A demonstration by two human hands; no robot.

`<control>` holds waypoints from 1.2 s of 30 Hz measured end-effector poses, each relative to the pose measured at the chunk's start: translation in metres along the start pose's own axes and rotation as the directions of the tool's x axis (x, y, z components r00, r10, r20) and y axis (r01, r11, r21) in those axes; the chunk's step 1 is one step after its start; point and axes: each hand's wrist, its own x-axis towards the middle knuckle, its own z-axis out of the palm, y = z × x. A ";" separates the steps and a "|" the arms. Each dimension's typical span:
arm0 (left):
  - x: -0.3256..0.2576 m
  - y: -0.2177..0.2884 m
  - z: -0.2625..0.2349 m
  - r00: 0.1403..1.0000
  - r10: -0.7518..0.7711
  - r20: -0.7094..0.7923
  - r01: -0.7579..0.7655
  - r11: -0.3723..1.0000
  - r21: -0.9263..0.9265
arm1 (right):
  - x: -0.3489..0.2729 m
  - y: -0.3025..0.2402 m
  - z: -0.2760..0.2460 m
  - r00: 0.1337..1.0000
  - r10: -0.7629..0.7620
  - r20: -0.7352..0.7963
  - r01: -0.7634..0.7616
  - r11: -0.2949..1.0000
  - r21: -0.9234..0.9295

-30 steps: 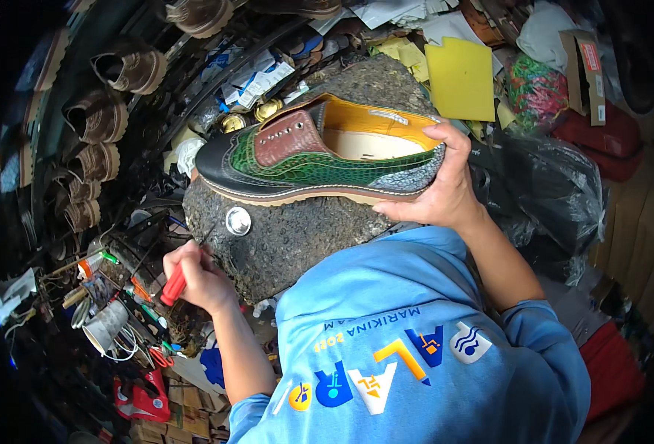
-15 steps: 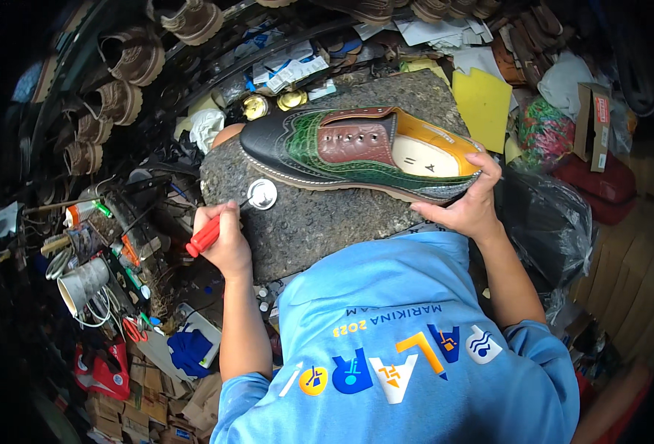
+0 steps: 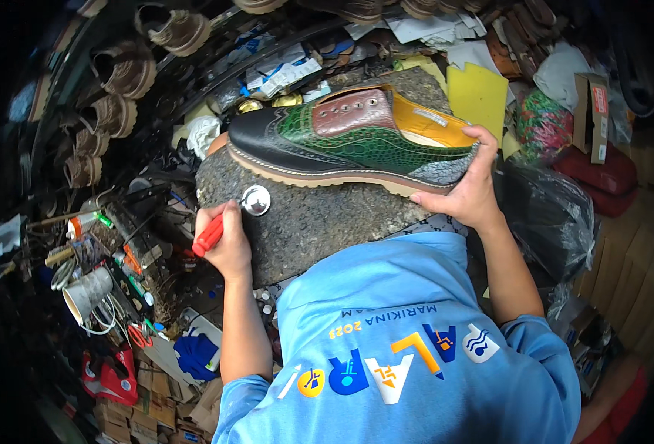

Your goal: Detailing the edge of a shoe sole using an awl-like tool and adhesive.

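My right hand (image 3: 469,181) is closed round the heel of a leather shoe (image 3: 356,144), thumb by the sole and fingers at the top rim. The shoe has a black toe, green crocodile-textured sides, a brown lace panel, a yellow lining and a tan sole. It lies tipped over the stone block (image 3: 305,229), toe to the left, with its near side and sole edge showing. In my closed left hand (image 3: 227,240) is a red-handled screwdriver-like tool (image 3: 209,235). Its thin shaft points toward a small round silver tin (image 3: 255,200) on the block; the tip cannot be made out.
Brown shoes (image 3: 123,70) line a rack at the upper left. Yellow sheets (image 3: 475,103), papers and scraps crowd the far side. A black plastic bag (image 3: 545,222) lies to the right. Tools, a white cup (image 3: 88,292) and red-handled scissors (image 3: 139,337) clutter the left.
The shoe has rolled away from me, so more of its near side and sole edge shows and less of its insole. My left hand stays beside the tin with the tool.
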 end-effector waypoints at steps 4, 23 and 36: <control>-0.002 0.022 0.000 0.999 0.016 -0.044 -0.026 0.967 -0.252 | 0.005 0.002 0.000 1.000 -0.024 -0.008 0.024 1.000 0.014; -0.054 0.126 0.119 0.875 0.043 0.483 0.157 0.917 -0.366 | 0.006 0.013 0.003 1.000 -0.007 -0.005 0.008 0.978 0.210; -0.058 0.133 0.124 0.890 0.034 0.455 0.124 0.942 -0.312 | 0.009 0.014 0.005 0.999 -0.020 -0.045 0.031 0.966 0.255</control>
